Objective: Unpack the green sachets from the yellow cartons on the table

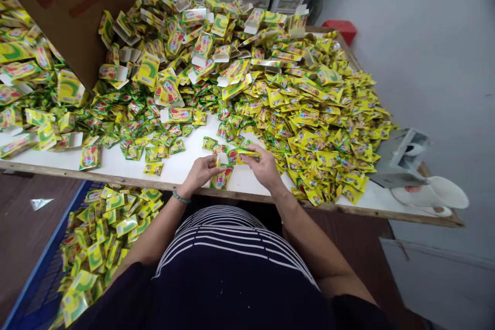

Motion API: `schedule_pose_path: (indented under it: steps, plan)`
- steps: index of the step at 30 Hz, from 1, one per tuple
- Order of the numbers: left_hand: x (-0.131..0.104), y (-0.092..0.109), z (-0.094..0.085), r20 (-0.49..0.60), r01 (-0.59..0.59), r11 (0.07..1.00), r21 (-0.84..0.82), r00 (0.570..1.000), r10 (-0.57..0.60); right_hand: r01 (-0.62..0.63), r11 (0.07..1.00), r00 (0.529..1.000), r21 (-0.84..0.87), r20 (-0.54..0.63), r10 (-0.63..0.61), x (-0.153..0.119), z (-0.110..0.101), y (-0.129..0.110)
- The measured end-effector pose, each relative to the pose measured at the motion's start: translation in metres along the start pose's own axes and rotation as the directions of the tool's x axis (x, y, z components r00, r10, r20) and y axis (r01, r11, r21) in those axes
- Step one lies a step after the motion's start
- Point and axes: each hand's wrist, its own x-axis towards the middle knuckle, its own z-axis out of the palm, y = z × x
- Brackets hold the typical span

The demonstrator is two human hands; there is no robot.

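- Yellow-green carton [221, 177] is right by the table's near edge, between the two hands. It overhangs nothing that I can make out, but a careless tug toward the body could drop it off the edge.
- Blue crate [47, 248] sits lower down, near left, heaped with similar cartons. Looks full enough that a knock could spill a few.
- Left hand [201, 172] has its fingertips pinched on the carton's far end. Squeeze too hard and that thin card would probably crease or buckle.
- Right hand [264, 166] has thumb and fingers closed on a small yellow-green packet [249, 153], maybe more than one, can't tell. A loose pinch could let it slip out, and its crimped edge might snag on the carton's card.
- Green packets [131, 148] lie loose just beyond and to the left. A sleeve or wrist sweeping across could drag strays to the edge.
- Yellow packets [328, 149] are banked up on the right, right down to the near edge. Honestly my biggest worry: an elbow bump or a grab low in the heap could start a slide onto the floor.
- Open cartons [203, 46] are piled loosely at the far side, flaps every which way. Pulling one from underneath could bring others tumbling into the packets and mix things up.
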Motion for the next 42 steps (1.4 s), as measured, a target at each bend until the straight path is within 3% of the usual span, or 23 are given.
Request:
schedule_pose_path:
  steps: [2,5,9,15,17,24,28,33,38,42]
  plan:
    - [-0.001,0.001,0.004,0.071,-0.002,1.000,-0.012,0.998,0.003,0.096,0.989,0.990,-0.115,0.117,-0.083,0.017,-0.010,-0.012]
    - [-0.001,0.003,0.009,0.088,-0.013,1.000,-0.014,0.996,0.015,0.150,0.936,0.934,-0.319,0.356,-0.028,0.038,-0.018,-0.026]
    - [0.001,0.004,0.011,0.123,-0.021,1.000,0.000,0.992,0.021,0.262,0.838,0.883,-0.479,0.469,-0.008,0.053,-0.012,-0.039]
    - [0.006,0.003,0.010,0.147,-0.028,0.999,-0.022,0.989,0.031,0.463,0.757,0.772,-0.461,0.629,-0.089,0.061,0.001,-0.044]
    - [0.007,0.001,0.010,0.157,-0.028,0.999,-0.042,0.987,0.034,0.464,0.758,0.764,-0.457,0.640,-0.082,0.062,0.001,-0.042]
    - [0.006,0.002,0.013,0.226,0.005,0.990,-0.141,0.974,0.027,0.386,0.761,0.808,-0.521,0.590,-0.005,0.058,0.000,-0.041]
    - [0.007,0.003,0.012,0.227,0.013,0.991,-0.133,0.974,0.018,0.398,0.793,0.816,-0.461,0.573,-0.076,0.057,-0.004,-0.039]
    - [0.012,0.000,0.010,0.261,-0.014,0.987,-0.158,0.964,0.055,0.475,0.752,0.798,-0.457,0.584,-0.149,0.055,0.001,-0.029]
    - [0.014,-0.005,0.010,0.248,0.009,0.982,-0.190,0.968,0.040,0.448,0.818,0.795,-0.361,0.579,-0.180,0.051,-0.005,-0.022]
    - [0.010,-0.004,0.010,0.258,0.025,0.981,-0.191,0.966,0.026,0.392,0.812,0.856,-0.433,0.495,-0.150,0.051,-0.015,-0.022]
